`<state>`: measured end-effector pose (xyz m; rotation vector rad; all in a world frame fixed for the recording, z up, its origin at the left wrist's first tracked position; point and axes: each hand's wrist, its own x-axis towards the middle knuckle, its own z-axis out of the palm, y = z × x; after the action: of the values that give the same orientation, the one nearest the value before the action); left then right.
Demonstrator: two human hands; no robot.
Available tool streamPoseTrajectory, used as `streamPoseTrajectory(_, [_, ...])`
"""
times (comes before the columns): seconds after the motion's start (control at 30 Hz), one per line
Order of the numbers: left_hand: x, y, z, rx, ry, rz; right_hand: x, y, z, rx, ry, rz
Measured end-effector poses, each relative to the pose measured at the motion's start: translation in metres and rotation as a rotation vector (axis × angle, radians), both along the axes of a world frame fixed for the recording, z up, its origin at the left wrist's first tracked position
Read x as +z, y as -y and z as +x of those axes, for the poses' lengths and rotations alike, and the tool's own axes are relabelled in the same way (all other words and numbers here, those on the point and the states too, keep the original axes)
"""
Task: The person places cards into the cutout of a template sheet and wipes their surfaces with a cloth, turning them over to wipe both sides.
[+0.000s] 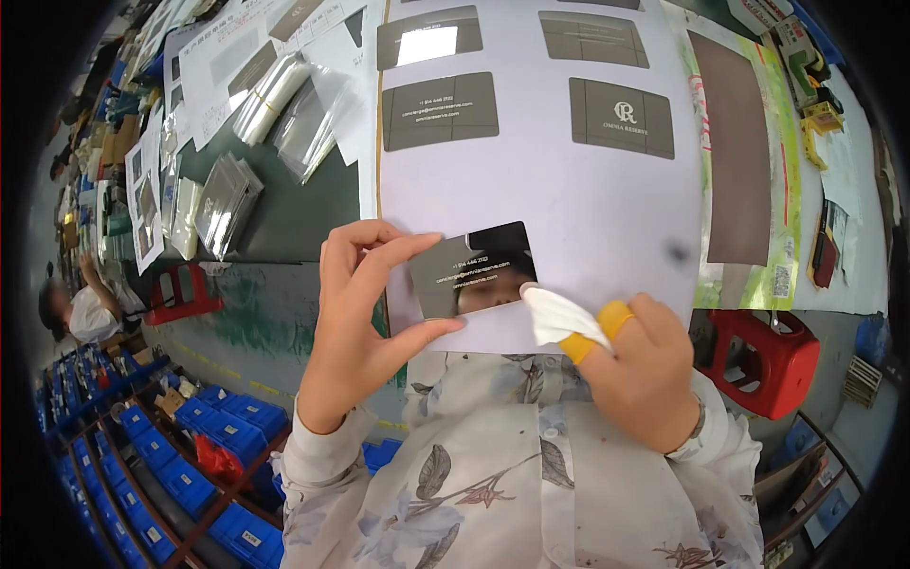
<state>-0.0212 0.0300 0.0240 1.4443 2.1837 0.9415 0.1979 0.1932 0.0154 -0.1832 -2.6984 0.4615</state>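
A shiny dark card with white printed text is held by its top and bottom edges between the thumb and fingers of my left hand. Its mirror-like face shows a reflection. On the right, my right hand, with yellow covers on two fingers, pinches a white cloth. One fingertip is at the card's right edge. Farther up on the white sheet lie a card with contact text and a card with a logo. Two more cards lie beyond them.
Clear plastic sleeves, a bagged stack of cards and papers lie left. Red stools stand on both sides. Blue bins fill the lower left. Another person is at far left.
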Motion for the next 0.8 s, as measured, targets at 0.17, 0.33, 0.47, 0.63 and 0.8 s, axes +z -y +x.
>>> streamPoseTrajectory(0.17, [-0.011, 0.001, 0.003, 0.044, 0.057, 0.088, -0.007, -0.006, -0.033, -0.063, 0.006, 0.11])
streamPoseTrajectory(0.33, [-0.011, 0.004, 0.008, 0.084, 0.038, 0.06, -0.007, -0.004, -0.036, -0.035, -0.008, 0.156])
streamPoseTrajectory(0.47, [-0.016, 0.004, 0.007, 0.095, 0.066, 0.081, 0.0, 0.011, -0.007, 0.004, 0.106, 0.074])
streamPoseTrajectory(0.63, [-0.016, 0.003, 0.006, 0.092, 0.063, 0.088, -0.009, -0.002, -0.037, -0.063, 0.009, 0.151])
streamPoseTrajectory(0.8, [-0.018, 0.005, 0.006, 0.092, 0.051, 0.098, -0.001, 0.024, -0.024, 0.05, 0.064, 0.03])
